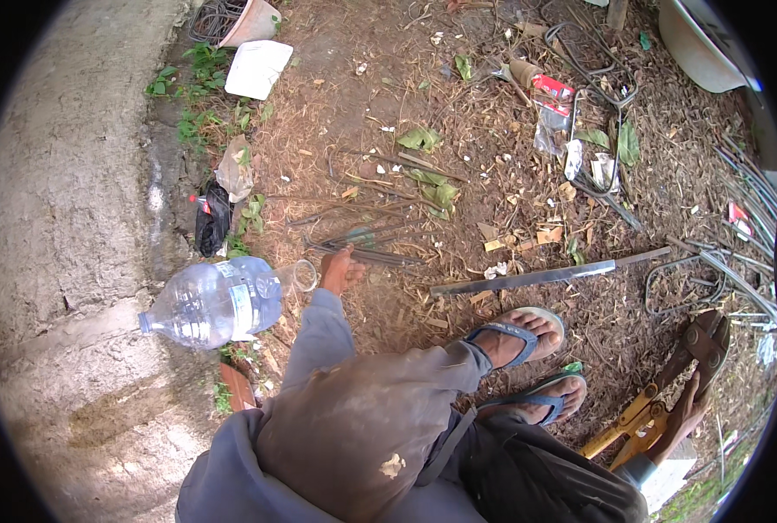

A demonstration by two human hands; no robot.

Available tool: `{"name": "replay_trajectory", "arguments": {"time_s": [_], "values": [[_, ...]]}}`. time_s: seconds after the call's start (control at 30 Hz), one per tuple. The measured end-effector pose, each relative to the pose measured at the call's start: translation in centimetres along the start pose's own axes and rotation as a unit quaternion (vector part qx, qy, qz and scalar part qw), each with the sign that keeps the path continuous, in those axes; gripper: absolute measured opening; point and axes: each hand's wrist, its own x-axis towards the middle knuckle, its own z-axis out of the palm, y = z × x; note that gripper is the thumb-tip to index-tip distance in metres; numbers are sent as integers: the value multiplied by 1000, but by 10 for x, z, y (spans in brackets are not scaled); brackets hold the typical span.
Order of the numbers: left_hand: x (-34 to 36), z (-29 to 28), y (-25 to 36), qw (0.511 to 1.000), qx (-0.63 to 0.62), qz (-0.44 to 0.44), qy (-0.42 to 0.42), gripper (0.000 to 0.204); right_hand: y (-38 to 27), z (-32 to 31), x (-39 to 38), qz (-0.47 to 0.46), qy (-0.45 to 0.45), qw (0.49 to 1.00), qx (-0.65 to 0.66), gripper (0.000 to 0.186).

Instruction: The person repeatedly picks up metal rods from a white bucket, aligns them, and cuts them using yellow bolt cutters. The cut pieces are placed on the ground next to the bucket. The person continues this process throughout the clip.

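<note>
My left hand (340, 272) reaches down to the ground with its fingers closed at several thin dark metal rods (380, 258), which lie in a loose bundle on the dirt. Low on the right, my right hand (687, 417) grips a large bolt cutter (640, 411) with yellow handles, close to its dark jaw head. Part of that hand is hidden by the tool. A long flat metal bar (537, 278) rests on the ground between the rods and my sandalled feet (528, 340).
A big clear plastic bottle (218, 303) lies on its side by the concrete ledge (66, 218). Bent wire frames (617, 139) and a pile of rods (750, 187) lie to the right. A white basin (698, 52) stands far right, a wire-filled bucket (253, 22) far left.
</note>
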Motion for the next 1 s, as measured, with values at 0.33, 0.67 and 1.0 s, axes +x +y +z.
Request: {"name": "replay_trajectory", "arguments": {"time_s": [0.33,0.67,1.0], "values": [[15,9,73,758,384,457,265,45,9,9,5,3,-29,997,66,65],[4,48,60,774,267,521,244,47,37,29,29,-7,-24,998,57,59],[-12,85,120,799,228,528,174,31,-2,15,6,-74,37,991,109,51]]}}
